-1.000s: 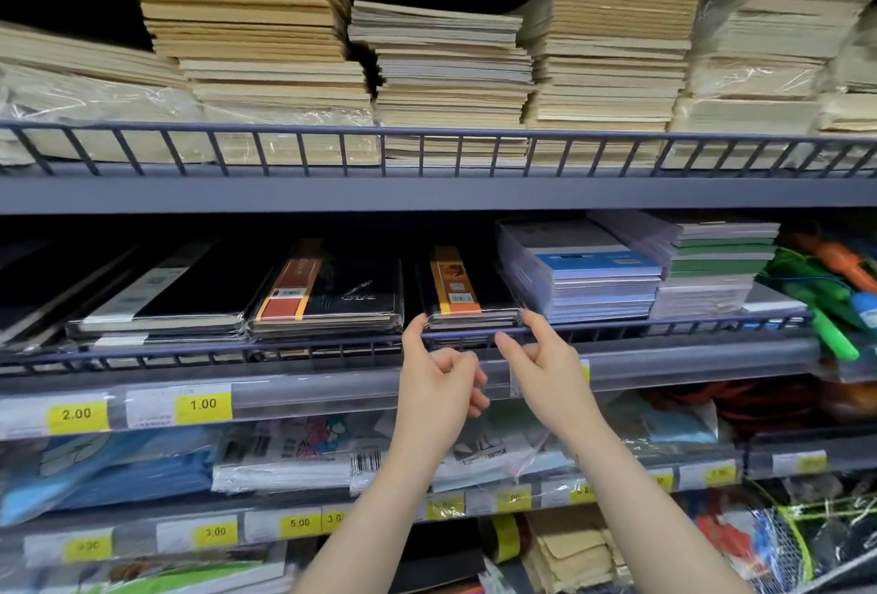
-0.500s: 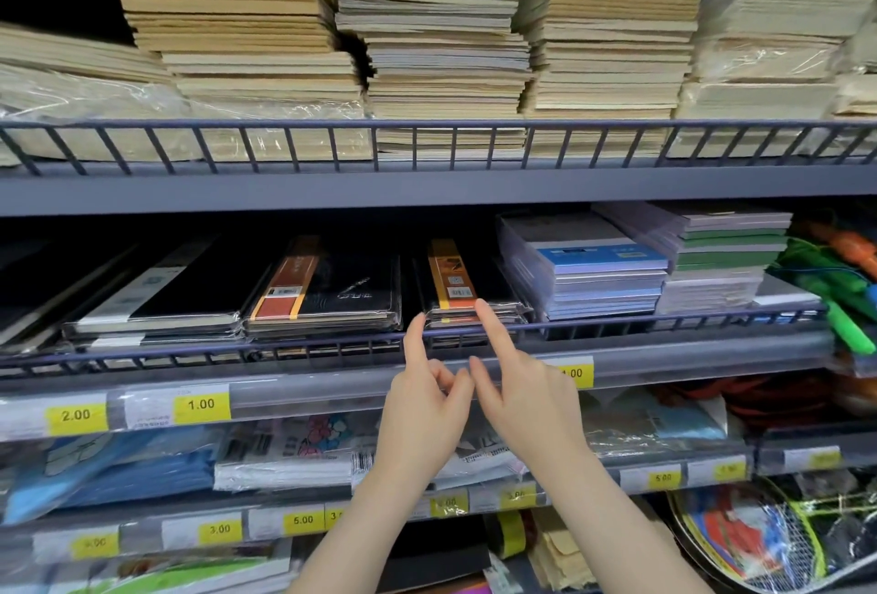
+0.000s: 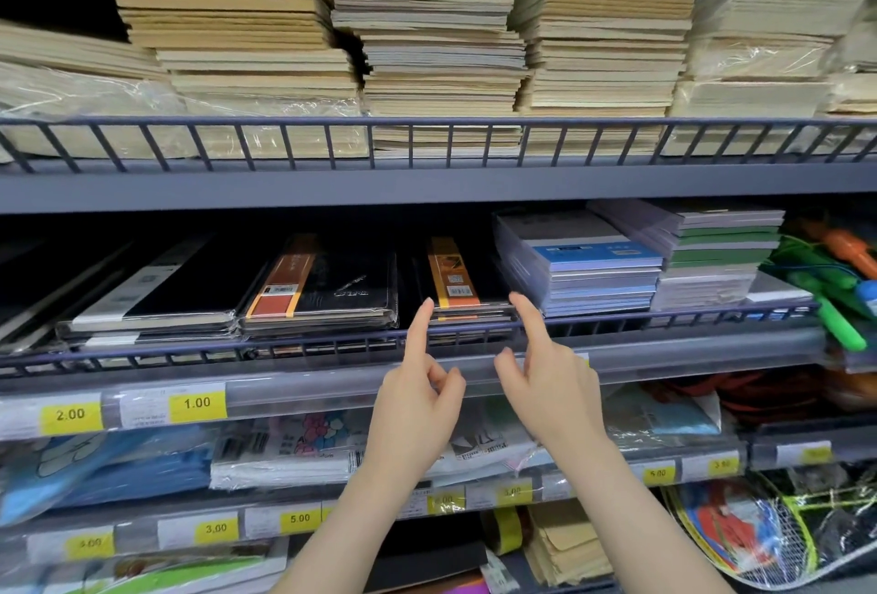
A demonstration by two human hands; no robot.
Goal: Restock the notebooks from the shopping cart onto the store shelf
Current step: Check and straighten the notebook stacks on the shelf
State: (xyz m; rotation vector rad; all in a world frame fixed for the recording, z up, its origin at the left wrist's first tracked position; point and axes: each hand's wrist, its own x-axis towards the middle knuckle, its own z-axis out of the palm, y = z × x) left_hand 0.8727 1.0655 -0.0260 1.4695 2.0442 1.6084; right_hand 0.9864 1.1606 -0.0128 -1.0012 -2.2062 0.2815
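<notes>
Black notebooks (image 3: pixel 467 282) with an orange band are stacked behind the shelf's wire rail (image 3: pixel 284 344). Nothing is held: the left hand (image 3: pixel 417 408) and right hand (image 3: pixel 553 384) are raised apart, each index finger extended at the stack's front corners.

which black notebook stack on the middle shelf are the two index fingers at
The rightmost black stack, with the narrow orange band, beside the blue pads. The left hand and right hand point at its front corners; the other black stacks lie further left.

The left hand (image 3: pixel 417 408) and right hand (image 3: pixel 550 384) are now drawn apart. Each forefinger is raised to a front corner of the black notebook stack (image 3: pixel 467 289).
</notes>
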